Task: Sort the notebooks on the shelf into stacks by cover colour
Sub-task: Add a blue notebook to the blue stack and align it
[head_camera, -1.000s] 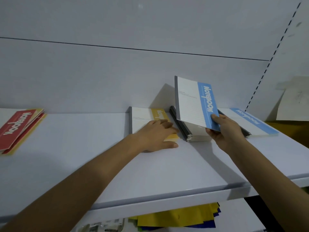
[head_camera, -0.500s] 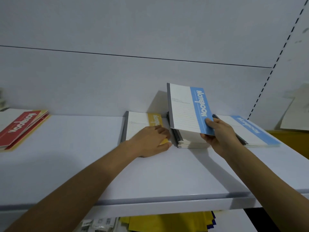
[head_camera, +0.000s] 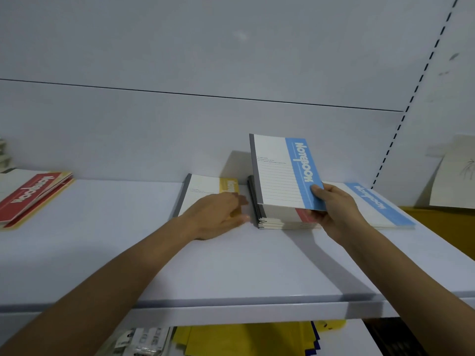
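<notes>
One wide-angle camera rides on the person's head, close to a white shelf (head_camera: 102,253), facing forward and slightly down across its top to the back panel (head_camera: 180,137). Both forearms (head_camera: 115,286) enter from the bottom edge; the left hand (head_camera: 216,214) and the right hand (head_camera: 334,209), gripping a blue notebook (head_camera: 282,173), sit near mid-frame. Under the front lip (head_camera: 257,312), a lower level (head_camera: 356,341) shows.

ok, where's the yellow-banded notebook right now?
Head view, centre of the white shelf: the yellow-banded white notebook lies flat, partly under the left hand, just left of the unsorted notebook stack.
</notes>
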Available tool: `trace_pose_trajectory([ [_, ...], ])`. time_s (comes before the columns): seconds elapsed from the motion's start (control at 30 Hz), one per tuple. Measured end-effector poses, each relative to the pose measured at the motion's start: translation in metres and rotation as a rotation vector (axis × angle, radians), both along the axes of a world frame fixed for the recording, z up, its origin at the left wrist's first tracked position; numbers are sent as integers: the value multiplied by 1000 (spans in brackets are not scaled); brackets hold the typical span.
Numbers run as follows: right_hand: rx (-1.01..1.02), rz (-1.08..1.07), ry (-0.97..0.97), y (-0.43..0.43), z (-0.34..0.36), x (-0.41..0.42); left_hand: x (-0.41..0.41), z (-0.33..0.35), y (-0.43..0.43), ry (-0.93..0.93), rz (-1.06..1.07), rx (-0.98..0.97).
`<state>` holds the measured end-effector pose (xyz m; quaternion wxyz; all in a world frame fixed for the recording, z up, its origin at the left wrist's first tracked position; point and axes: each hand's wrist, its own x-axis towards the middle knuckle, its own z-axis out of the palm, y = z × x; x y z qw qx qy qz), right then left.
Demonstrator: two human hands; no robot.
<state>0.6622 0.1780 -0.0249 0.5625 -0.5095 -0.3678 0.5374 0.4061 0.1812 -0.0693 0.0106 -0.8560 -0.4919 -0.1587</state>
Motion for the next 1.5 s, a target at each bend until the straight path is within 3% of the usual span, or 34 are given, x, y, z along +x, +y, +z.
trace_pose_trajectory([
  [0.2,60,1,-14,-7,12,31,26,35,2,-453,132,278],
  [0.33,82,-53,-38,-12,17,73,103,64,7,-1016,86,-43],
  [0.53,58,-163,-30,-12,11,163,225,48,16,-1137,8,-482],
  [0.63,31,-164,-90,2,6,194,266,34,20,-1179,-12,-533],
  [0.77,35,-175,-355,33,-10,213,295,8,38,-1036,92,-426],
  [1.0,-45,-242,-995,77,-57,218,299,-29,53,-489,180,-263],
  [1.37,131,-83,-1245,72,-68,216,299,-38,62,-423,241,-121],
  [1.5,152,-103,-1255,73,-69,214,298,-38,62,-397,224,-121],
])
